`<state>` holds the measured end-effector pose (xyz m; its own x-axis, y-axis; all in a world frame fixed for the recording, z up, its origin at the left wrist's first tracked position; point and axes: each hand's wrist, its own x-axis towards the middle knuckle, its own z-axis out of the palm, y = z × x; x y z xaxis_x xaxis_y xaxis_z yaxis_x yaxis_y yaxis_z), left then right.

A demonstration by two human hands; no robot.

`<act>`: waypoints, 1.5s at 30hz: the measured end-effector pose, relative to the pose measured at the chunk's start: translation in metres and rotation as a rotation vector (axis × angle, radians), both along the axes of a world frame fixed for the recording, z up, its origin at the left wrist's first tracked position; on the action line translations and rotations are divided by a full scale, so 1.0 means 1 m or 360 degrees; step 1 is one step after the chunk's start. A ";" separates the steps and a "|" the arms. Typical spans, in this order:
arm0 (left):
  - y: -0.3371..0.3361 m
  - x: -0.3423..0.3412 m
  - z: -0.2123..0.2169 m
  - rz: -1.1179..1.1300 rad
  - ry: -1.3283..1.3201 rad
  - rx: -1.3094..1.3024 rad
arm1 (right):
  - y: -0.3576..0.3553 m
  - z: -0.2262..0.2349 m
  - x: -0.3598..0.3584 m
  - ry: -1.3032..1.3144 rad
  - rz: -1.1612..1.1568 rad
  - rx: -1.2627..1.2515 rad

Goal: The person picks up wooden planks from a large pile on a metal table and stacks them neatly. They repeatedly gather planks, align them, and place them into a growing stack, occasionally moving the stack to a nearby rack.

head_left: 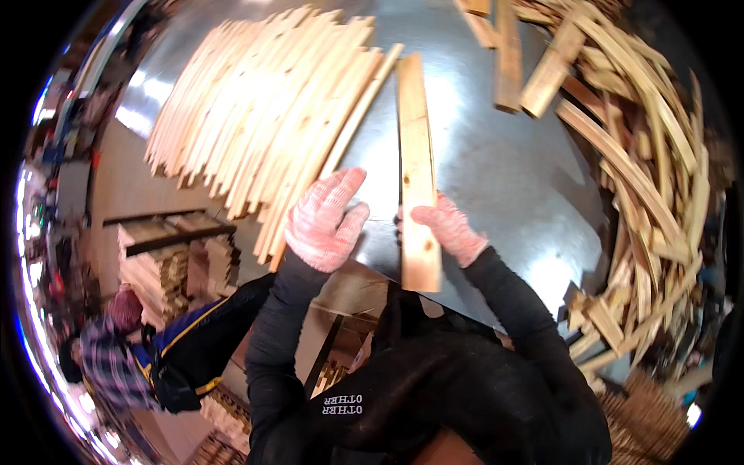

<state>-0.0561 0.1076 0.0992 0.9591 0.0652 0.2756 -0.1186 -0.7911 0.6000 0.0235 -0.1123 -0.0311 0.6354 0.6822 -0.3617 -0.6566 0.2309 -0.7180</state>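
A long pale wooden board (417,155) lies lengthwise before me, its near end sticking out past the metal table's edge. My right hand (451,229), in a pink-and-white knit glove, grips it near that end, thumb on top and fingers underneath. Wearing a matching glove, my left hand (325,221) is to the left of the board and apart from it. Its fingers are stretched out with the thumb spread, and nothing shows in them. Just beyond that hand is the closest strip of a broad row of narrow wooden strips (263,108).
A tangled heap of offcuts (643,209) runs along the right side of the metal table (496,186). Several loose boards (508,62) lie at the far right. Stacked lumber (159,271) stands on the lower left, near a person in a plaid shirt (116,360).
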 end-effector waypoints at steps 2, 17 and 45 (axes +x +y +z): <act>-0.037 0.041 0.011 -0.0368 -0.0110 0.0294 | -0.074 0.041 0.018 -0.0249 0.0377 -0.0650; -0.402 -0.016 -0.054 -0.1127 0.1549 -0.0725 | -0.767 0.107 -0.076 -0.0296 -0.1501 -0.3568; -0.580 -0.038 -0.050 -0.0225 0.0597 -0.2174 | -0.762 0.076 -0.194 -0.1982 0.0162 -0.2764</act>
<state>-0.0941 -0.4722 0.0496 0.9808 -0.0322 -0.1926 0.1875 0.4303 0.8830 -0.1708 -0.8739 0.0451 0.9695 0.2436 -0.0284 0.2413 -0.9681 -0.0670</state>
